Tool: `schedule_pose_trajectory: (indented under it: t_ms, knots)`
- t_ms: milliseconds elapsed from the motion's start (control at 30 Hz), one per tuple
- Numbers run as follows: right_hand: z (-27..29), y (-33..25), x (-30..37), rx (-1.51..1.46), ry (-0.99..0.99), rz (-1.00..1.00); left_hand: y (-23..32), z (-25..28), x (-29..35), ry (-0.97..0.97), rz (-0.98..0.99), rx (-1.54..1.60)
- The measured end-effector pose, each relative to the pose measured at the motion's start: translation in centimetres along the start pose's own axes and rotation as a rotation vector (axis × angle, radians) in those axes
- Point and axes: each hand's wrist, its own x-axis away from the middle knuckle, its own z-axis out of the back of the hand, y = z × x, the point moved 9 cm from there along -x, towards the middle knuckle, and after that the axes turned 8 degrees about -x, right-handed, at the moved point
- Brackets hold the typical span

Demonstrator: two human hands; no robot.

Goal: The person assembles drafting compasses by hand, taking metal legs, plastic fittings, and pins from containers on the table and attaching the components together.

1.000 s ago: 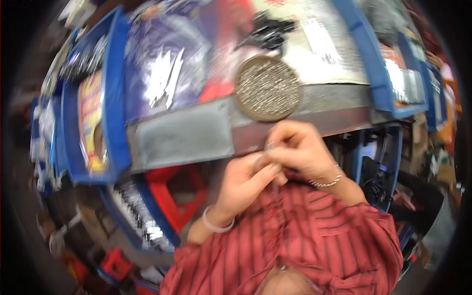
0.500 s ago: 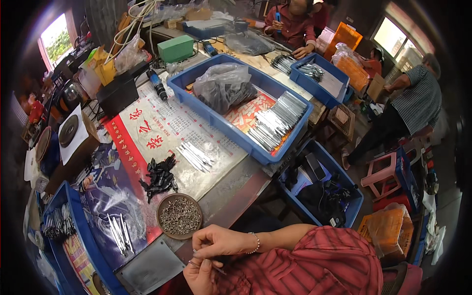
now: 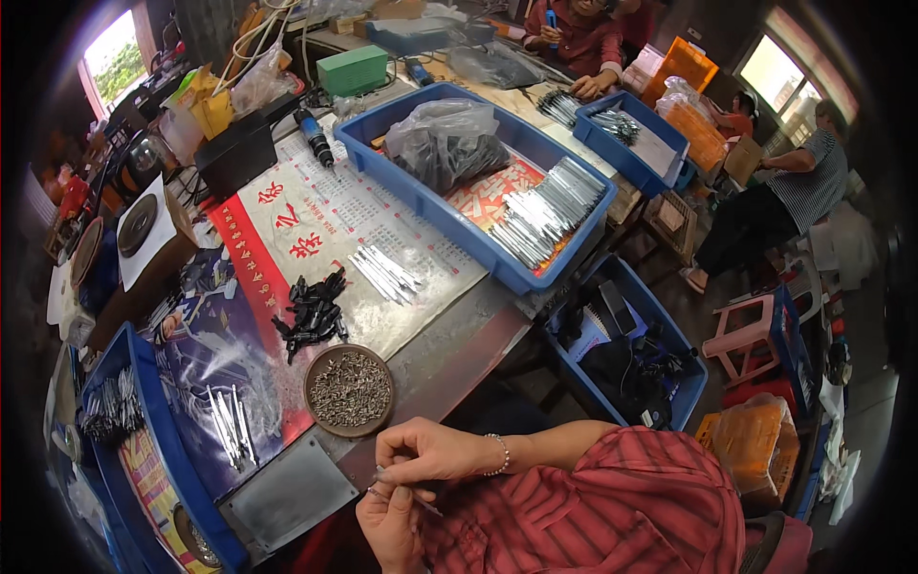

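Note:
My left hand, a ring on one finger, is closed at the lower middle, with what looks like a thin metal rod poking out beside its fingers. Right above it my right hand, with a beaded bracelet, pinches at the same spot; its fingers hide what lies between the fingertips. Closest to both hands is a round brown bowl full of small metal pieces. Behind the bowl lie a heap of black plastic parts and a row of silver rods.
A large blue tray holds a bagged dark mass and many silver rods. More rods lie at left beside another blue tray. A power screwdriver lies farther back. A blue bin stands at right. Other people work behind.
The view has shifted slightly, so the table things sit a little higher. Both hands stay pressed together with small finger movements. The person in stripes at right has leaned lower.

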Motion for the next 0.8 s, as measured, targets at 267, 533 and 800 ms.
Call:
schedule_pose_trajectory:
  t_ms: [267,533,800]
  knots:
    - [-0.7,0.2,0.4,-0.018,-0.001,0.018,0.2,0.0,0.8,-0.021,0.004,0.002]
    - [-0.7,0.7,0.8,0.027,0.034,-0.069,0.6,0.2,1.6,0.099,0.008,-0.182]
    - [0.6,1.0,0.2,0.018,0.087,-0.019,0.1,-0.6,0.6,-0.062,0.017,-0.100]
